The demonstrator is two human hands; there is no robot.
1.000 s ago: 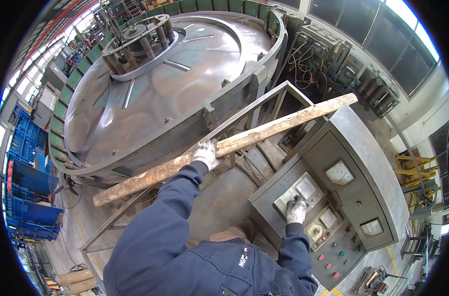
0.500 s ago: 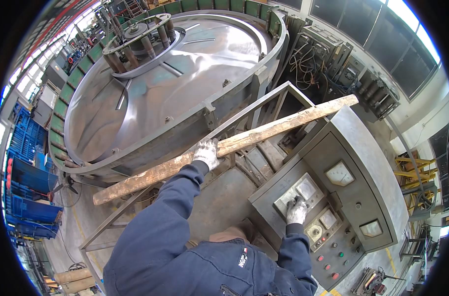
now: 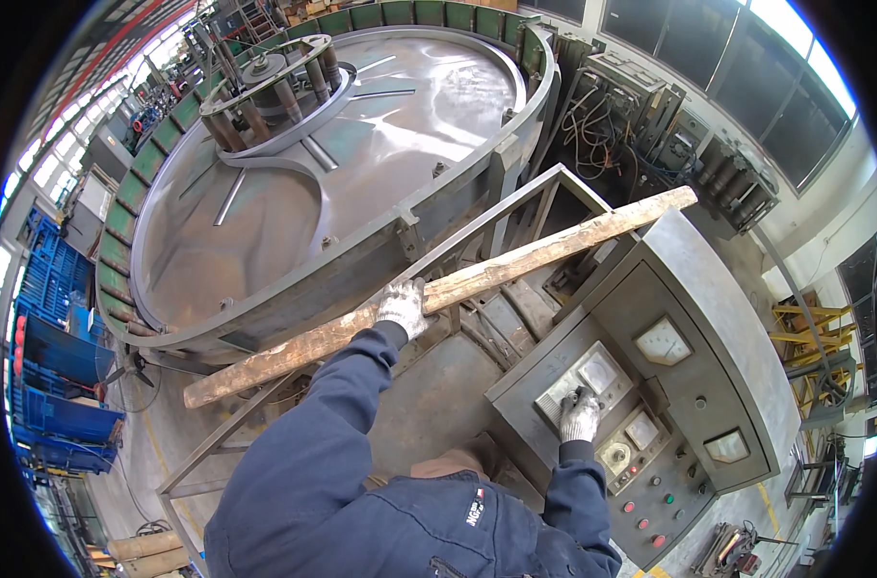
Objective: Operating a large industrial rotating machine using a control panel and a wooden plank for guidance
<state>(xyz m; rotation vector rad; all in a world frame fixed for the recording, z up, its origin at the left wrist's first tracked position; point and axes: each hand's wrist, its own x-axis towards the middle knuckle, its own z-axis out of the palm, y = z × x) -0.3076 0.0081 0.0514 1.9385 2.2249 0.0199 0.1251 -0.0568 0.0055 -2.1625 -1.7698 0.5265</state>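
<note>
My left hand point(image 3: 403, 306), in a white work glove, lies over the middle of a long rough wooden beam point(image 3: 544, 249), its fingers bent over the far edge. The beam slants across a metal frame point(image 3: 482, 214) and reaches to the top of a grey control console point(image 3: 718, 318). On the console's sloping face my gloved right hand point(image 3: 580, 416) is closed round a dark knob point(image 3: 579, 393), mostly hidden by the fingers. A pale dial point(image 3: 600, 370) sits just beyond that hand.
A large round machine with a shiny metal disc point(image 3: 390, 135) and green-ribbed rim fills the far side. Gauges and push buttons point(image 3: 658, 541) dot the console. Loose cables point(image 3: 588, 130) hang at the far right. Blue racks point(image 3: 58, 337) stand left; yellow metal stands point(image 3: 799, 332) stand right.
The big disc has turned: its slots and curved edge show in different places. Both my hands and the beam stay where they were.
</note>
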